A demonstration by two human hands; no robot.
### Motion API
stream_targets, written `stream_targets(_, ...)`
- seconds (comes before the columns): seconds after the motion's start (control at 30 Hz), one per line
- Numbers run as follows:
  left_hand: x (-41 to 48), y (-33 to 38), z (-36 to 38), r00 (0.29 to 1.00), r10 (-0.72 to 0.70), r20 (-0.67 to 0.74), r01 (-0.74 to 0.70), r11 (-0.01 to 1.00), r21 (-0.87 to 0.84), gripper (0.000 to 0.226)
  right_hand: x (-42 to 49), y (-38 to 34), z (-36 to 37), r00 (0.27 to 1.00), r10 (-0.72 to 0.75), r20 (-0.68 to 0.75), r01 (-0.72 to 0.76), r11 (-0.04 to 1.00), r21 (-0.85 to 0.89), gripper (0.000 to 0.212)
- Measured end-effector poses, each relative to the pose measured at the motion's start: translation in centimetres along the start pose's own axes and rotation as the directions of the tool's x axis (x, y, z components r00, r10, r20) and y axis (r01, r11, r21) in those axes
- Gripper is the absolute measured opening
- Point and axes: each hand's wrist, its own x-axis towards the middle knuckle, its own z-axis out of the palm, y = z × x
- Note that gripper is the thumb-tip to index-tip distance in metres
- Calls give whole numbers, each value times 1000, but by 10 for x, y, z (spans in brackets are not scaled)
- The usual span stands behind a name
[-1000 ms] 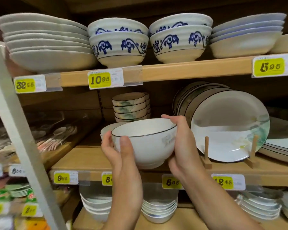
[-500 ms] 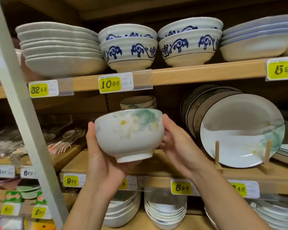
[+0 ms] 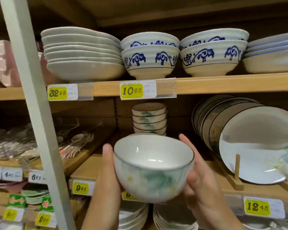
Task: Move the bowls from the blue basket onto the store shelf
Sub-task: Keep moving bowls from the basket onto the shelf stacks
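A white bowl (image 3: 152, 168) with a dark rim and a green and yellow flower print hangs in front of the middle wooden shelf (image 3: 88, 168), tilted so its inside shows. My left hand (image 3: 106, 176) grips its left side, thumb up by the rim. My right hand (image 3: 196, 176) cups its right side, fingers behind it. Behind the bowl, deeper on that shelf, stands a stack of several matching small bowls (image 3: 149, 119). The blue basket is out of view.
Large plates (image 3: 256, 145) lean in a wooden rack (image 3: 238, 178) to the right. The upper shelf holds blue-patterned bowls (image 3: 150, 53) and shallow dishes (image 3: 83, 53). A slanted grey post (image 3: 35, 113) crosses the left. Spoons (image 3: 76, 143) lie on the left shelf; more bowls (image 3: 173, 218) sit below.
The bowl was lifted and tipped up to show its outside flower, and now it has come back down in front of the middle shelf with its inside showing. Both hands stayed on it.
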Motion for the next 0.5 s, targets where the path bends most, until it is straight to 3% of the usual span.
stream_targets(0.1, -12, -6, -8, 988, -71, 134, 81, 994, -71, 57, -12, 14, 3, 999, -22, -44, 20, 999, -30, 116)
stream_targets(0.2, -3, 2, -13, 978, 94, 184, -118, 985, 122, 67, -1, 9, 6, 997, -72, 1, 72, 994, -78, 104)
stream_targets(0.27, 16, 13, -11, 957, 225, 186, -260, 946, 196, 67, 20, -2, 8, 991, -123, 52, 129, 984, -126, 87)
stream_targets(0.37, 51, 28, -6, 924, 287, 252, -350, 901, 258, 75, 57, -9, 9, 987, -138, 80, 150, 975, -166, 56)
stream_targets(0.43, 75, 33, -2, 907, 281, 315, -375, 878, 297, 72, 80, -7, 11, 991, -135, 6, 132, 957, -259, 60)
stream_targets(0.5, 97, 29, -2, 899, 260, 352, -377, 869, 319, 70, 100, 0, 11, 983, -145, -113, 92, 920, -380, 78)
